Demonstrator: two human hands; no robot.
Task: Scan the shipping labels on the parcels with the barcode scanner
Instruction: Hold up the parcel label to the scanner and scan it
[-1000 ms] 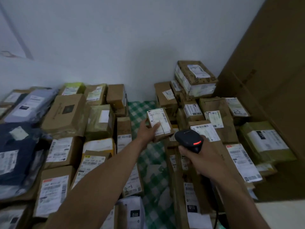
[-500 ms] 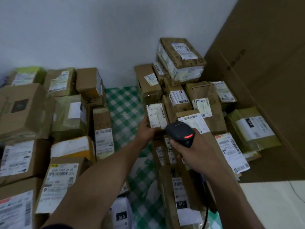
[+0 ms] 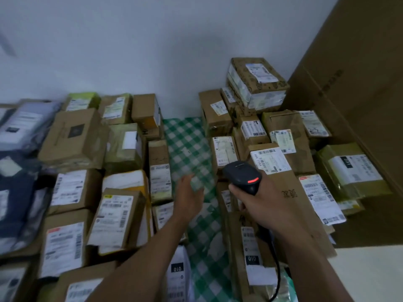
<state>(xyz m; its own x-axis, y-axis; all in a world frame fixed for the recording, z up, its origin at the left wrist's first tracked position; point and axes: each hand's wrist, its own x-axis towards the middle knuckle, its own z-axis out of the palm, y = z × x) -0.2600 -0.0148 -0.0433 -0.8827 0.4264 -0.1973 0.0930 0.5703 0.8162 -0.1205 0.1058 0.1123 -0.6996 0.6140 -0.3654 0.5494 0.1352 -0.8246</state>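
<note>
The barcode scanner (image 3: 242, 176) sits in the right grip (image 3: 261, 205), whose fingers are clenched round its handle; its red light (image 3: 253, 180) is lit and its black cable (image 3: 277, 273) drops away below the wrist. The nearest shipping label (image 3: 224, 152) is on a small brown parcel (image 3: 216, 166) standing just beyond the scanner's nose, slightly left of the right grip; the label's long side runs away from the person and its face tilts up toward the camera. The scanner's head hides the parcel's lower edge, so I judge that a small lift and tilt of the nose would put that label in the beam. A second label (image 3: 270, 160) lies just right of the nose on a long flat box (image 3: 290, 192).

The left grip (image 3: 188, 197) hangs released, fingers loose and blurred, holding nothing, left of the right grip above the green checked cloth (image 3: 187, 144); it is nearer the left heap of parcels (image 3: 113, 212), the right grip nearer the right stack (image 3: 257, 83). The cloth shows as 1 strip between the 2 heaps, running to a pale wall (image 3: 152, 51); a tall cardboard box (image 3: 359, 94) closes the right side.
</note>
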